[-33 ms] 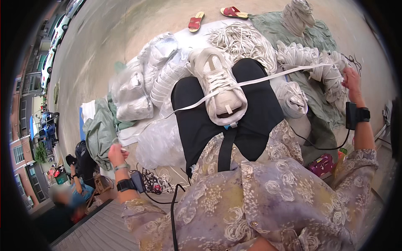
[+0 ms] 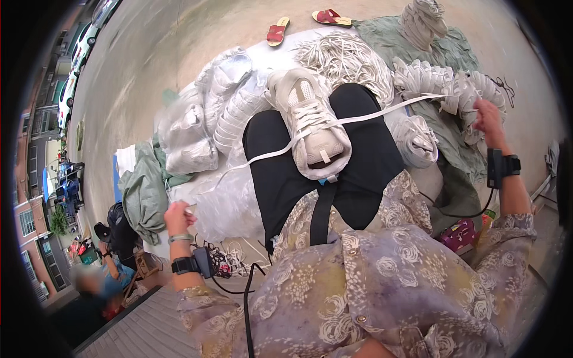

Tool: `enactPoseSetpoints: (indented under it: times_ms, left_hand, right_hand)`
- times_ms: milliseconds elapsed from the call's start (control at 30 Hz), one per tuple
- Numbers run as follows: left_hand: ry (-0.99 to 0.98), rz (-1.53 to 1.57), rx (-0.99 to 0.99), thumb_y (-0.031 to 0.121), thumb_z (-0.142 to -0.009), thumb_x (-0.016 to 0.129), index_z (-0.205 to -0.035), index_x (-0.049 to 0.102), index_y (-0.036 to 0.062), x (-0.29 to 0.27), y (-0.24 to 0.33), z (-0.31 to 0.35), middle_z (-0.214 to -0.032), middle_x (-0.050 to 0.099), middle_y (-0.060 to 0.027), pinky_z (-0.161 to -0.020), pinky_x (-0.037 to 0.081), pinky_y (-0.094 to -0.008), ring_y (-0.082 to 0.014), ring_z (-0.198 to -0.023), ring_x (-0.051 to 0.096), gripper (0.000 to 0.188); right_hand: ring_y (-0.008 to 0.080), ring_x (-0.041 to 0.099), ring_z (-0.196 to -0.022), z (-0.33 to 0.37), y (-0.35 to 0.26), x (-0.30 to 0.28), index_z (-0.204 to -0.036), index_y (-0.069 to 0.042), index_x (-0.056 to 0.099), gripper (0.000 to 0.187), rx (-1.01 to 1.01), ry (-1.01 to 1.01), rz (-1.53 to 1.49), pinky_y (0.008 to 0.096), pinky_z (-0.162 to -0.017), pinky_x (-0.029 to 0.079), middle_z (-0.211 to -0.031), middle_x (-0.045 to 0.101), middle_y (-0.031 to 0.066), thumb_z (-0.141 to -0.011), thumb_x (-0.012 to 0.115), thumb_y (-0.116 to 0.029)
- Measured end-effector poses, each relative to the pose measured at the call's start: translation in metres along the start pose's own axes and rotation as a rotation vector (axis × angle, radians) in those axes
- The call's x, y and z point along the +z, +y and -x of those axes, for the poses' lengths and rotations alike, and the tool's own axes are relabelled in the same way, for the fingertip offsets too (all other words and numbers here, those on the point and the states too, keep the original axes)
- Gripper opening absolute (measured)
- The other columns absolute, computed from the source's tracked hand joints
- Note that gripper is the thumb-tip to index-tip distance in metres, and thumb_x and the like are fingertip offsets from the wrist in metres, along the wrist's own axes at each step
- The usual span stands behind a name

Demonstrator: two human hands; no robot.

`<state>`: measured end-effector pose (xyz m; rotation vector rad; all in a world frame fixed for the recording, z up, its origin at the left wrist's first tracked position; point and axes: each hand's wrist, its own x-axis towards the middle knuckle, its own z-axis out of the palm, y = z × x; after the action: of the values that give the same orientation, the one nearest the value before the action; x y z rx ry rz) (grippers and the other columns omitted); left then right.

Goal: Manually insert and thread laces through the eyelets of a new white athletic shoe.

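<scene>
A pale beige sneaker [image 2: 313, 128] rests on my lap, between my knees in black trousers. A long white shoelace [image 2: 382, 113] runs through its eyelets and stretches out to both sides. My left hand [image 2: 178, 216] is far out to the left and pinches one end of the lace. My right hand [image 2: 488, 122] is far out to the right and grips the other end, pulled taut. Both wrists wear black bands with cables.
White sneakers in clear plastic bags [image 2: 209, 113] lie left of my knees. A heap of white laces [image 2: 346, 56] and bundled laces [image 2: 441, 77] lie ahead on green cloth [image 2: 394, 33]. Two red sandals [image 2: 277, 31] sit on the ground. A person [image 2: 98, 280] crouches lower left.
</scene>
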<state>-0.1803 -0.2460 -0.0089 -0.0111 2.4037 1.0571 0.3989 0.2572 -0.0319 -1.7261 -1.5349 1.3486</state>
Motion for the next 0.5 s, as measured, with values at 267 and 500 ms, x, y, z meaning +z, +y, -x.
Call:
enactPoseSetpoints:
  times_ms: [267,500]
  left_hand:
    - [-1.172,0.028,-0.019,0.021,-0.091,0.053,-0.089,0.056,0.0019,0.179,0.107,0.106,-0.056,0.054,-0.0014,-0.039,0.038,-0.0185,-0.0079,-0.04,0.049,0.02]
    - [-1.024,-0.288,0.377,0.011,-0.088,0.05,-0.133,0.037,0.0044,0.249,0.147,0.145,-0.062,0.054,-0.002,-0.037,0.042,-0.019,-0.0068,-0.043,0.051,0.047]
  right_hand:
    - [0.0048,0.046,-0.049,0.118,-0.049,0.193,-0.089,-0.004,0.058,0.016,0.179,-0.922,-0.302,0.0216,-0.049,0.045,-0.065,0.053,-0.0016,-0.089,0.052,-0.019]
    - [0.003,0.049,-0.062,0.094,-0.056,0.247,-0.095,-0.004,0.065,0.019,-0.14,-0.648,-0.42,0.0181,-0.055,0.042,-0.076,0.058,-0.0039,-0.087,0.061,-0.02]
